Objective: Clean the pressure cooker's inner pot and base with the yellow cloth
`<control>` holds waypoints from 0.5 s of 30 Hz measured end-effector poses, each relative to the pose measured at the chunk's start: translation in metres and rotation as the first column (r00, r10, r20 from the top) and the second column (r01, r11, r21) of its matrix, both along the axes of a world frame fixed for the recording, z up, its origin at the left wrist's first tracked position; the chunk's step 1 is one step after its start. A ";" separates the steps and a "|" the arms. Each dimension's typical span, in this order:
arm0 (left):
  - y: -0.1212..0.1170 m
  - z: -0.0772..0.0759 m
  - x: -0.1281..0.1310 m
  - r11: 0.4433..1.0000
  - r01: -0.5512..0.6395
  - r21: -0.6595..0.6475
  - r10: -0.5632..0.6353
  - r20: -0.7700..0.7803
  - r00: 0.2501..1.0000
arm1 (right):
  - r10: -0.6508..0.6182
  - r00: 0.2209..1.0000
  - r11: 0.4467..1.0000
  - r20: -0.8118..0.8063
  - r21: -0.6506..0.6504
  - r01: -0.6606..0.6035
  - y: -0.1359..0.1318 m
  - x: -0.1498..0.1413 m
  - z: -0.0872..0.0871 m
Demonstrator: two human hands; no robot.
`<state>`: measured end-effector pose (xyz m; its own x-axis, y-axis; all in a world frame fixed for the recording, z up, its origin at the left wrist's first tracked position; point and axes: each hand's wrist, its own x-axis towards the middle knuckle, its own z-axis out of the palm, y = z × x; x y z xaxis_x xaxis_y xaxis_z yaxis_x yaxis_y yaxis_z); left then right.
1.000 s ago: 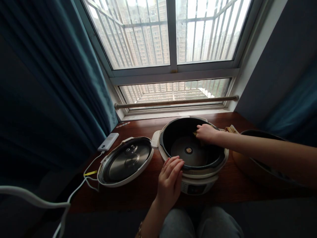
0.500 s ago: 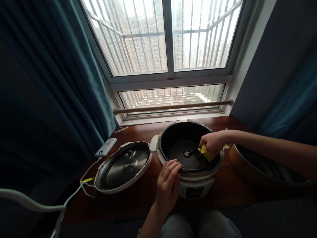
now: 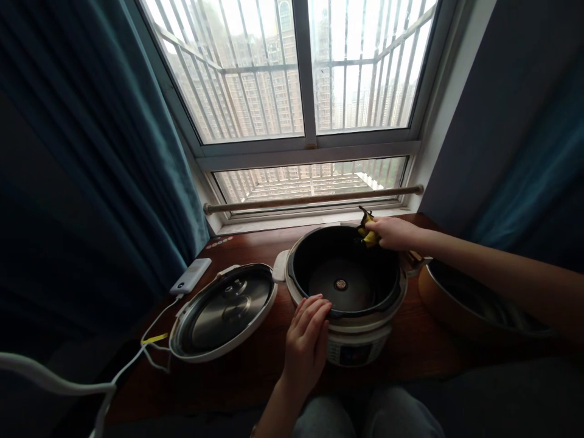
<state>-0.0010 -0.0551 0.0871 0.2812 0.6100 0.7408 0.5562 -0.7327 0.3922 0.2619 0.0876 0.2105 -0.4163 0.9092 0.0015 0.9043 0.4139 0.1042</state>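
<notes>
A white electric cooker body [image 3: 360, 340] stands open on the dark wooden sill, its black inside bare with a round heating plate [image 3: 340, 284] at the bottom. My left hand [image 3: 306, 340] rests on the cooker's near rim, fingers laid flat together. My right hand [image 3: 391, 233] is at the far right rim, closed on a yellow cloth [image 3: 367, 234] that sticks out to the left.
The cooker's lid [image 3: 224, 310] lies upside down to the left. A white power bank [image 3: 190, 275] with a cable [image 3: 150, 340] lies further left. A metal inner pot [image 3: 479, 301] sits at the right. Blue curtains hang on both sides; a window is behind.
My right hand with the yellow cloth moved from inside the cooker's right wall up to the far right rim. My left hand stayed on the near rim.
</notes>
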 end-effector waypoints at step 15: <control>-0.005 0.006 0.004 0.999 0.016 -0.044 -0.013 0.071 0.997 | -0.148 0.813 0.975 -0.564 0.052 0.214 -0.158 -0.056 -0.026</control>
<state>0.0033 -0.0599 0.0934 0.2384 0.6390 0.7313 0.5150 -0.7216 0.4627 0.2063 -0.0705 0.1844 -0.1432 0.9482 0.2835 0.8799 0.2530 -0.4021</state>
